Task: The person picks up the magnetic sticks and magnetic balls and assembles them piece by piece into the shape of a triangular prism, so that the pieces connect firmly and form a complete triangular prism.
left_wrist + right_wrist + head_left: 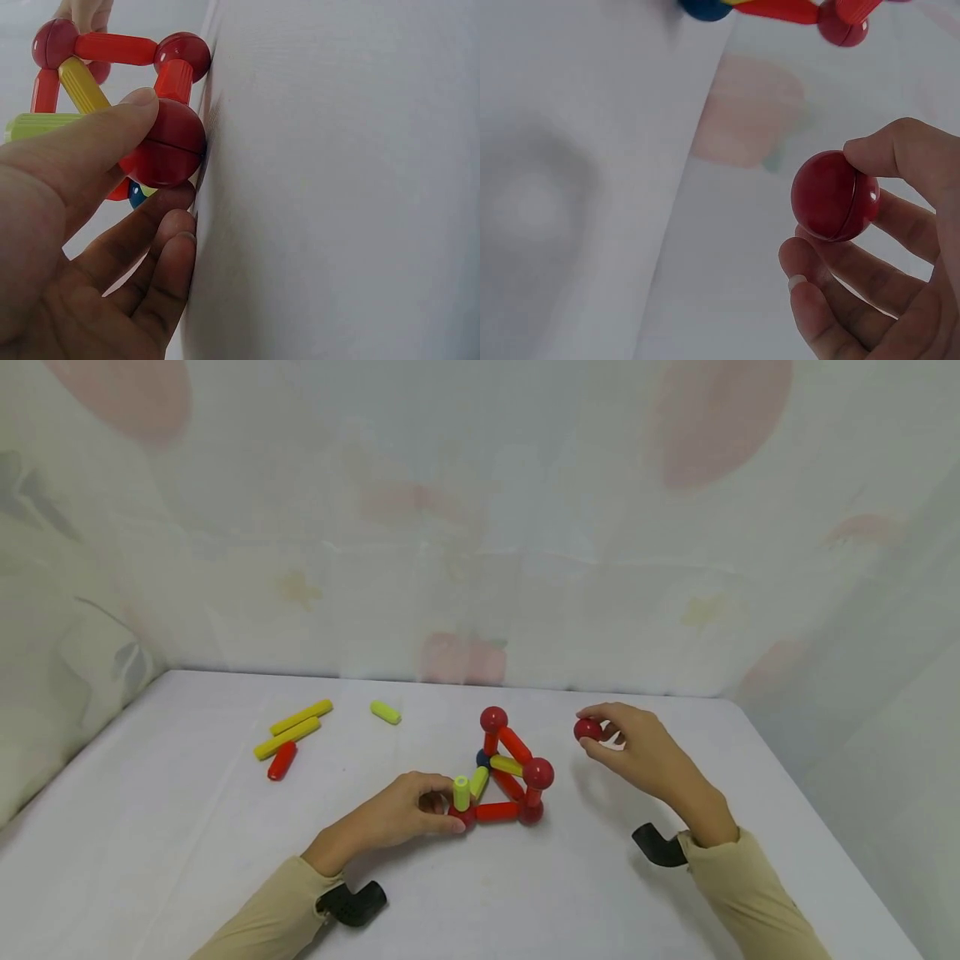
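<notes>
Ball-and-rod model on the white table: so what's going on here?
A person's left hand pinches a red corner ball of the model; a short lime rod stands upright on that ball. The right hand holds another red ball, apart from the model, to its right. Four loose rods lie left of the model.

White table (pixel 172 827); pale curtain (pixel 570 568) behind, faded pink patches (pixel 723 422).

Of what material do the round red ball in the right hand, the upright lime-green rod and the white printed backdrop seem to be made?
Round red ball: probably hard, glossy plastic, from the bright highlight and fine seam.
Upright lime-green rod: likely plastic too, with satin finish, from its even colour and lengthwise ridges.
White printed backdrop: perhaps matt fabric, judging by soft creases.
</notes>
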### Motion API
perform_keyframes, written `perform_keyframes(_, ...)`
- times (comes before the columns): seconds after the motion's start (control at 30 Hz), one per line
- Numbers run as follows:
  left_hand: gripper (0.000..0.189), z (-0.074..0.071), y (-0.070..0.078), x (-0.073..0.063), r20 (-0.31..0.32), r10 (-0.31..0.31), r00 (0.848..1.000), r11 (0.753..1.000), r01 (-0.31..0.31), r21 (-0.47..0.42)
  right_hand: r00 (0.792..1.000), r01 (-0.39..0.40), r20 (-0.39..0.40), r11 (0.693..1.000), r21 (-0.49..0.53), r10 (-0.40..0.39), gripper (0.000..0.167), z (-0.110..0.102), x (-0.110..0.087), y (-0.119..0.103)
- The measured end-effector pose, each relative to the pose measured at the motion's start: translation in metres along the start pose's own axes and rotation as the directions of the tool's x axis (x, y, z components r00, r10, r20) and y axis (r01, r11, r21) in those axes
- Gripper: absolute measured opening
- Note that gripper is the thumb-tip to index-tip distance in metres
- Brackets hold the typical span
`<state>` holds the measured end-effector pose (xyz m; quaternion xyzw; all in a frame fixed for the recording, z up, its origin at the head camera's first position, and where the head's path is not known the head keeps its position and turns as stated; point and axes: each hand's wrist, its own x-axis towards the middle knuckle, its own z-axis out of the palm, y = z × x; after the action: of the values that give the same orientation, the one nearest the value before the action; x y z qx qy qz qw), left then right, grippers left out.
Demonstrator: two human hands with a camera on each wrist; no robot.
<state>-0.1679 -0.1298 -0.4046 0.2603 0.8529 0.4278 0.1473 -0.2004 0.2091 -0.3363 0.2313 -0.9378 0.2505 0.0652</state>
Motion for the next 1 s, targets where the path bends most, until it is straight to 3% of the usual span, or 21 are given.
perform_keyframes(0.17,0.022,0.0,0.0,-0.001,0.0,-0.006,1.0,1.0,0.006,-0.007,0.997,0.075,-0.022,0.997,-0.009,-0.075,0.036,0.0,0.0,-0.013)
perform_keyframes(0.43,0.02,0.0,-0.001,0.0,0.0,0.003,1.0,1.0,-0.003,0.005,0.992,0.122,-0.038,0.992,-0.018,-0.123,0.038,-0.002,0.0,-0.033)
perform_keyframes(0.67,0.021,0.0,-0.002,0.0,0.003,-0.005,1.0,1.0,0.005,-0.001,0.976,0.207,-0.074,0.978,0.006,-0.206,0.037,-0.002,0.003,-0.049)
perform_keyframes(0.8,0.021,0.0,-0.002,0.001,0.005,-0.004,1.0,1.0,0.004,0.0,0.952,0.294,-0.102,0.955,0.032,-0.289,0.038,0.001,0.006,-0.057)
perform_keyframes(1.0,0.021,0.0,-0.003,0.001,0.005,0.008,1.0,1.0,-0.008,0.008,0.891,0.449,-0.123,0.889,0.089,-0.438,0.038,0.009,0.012,-0.068)
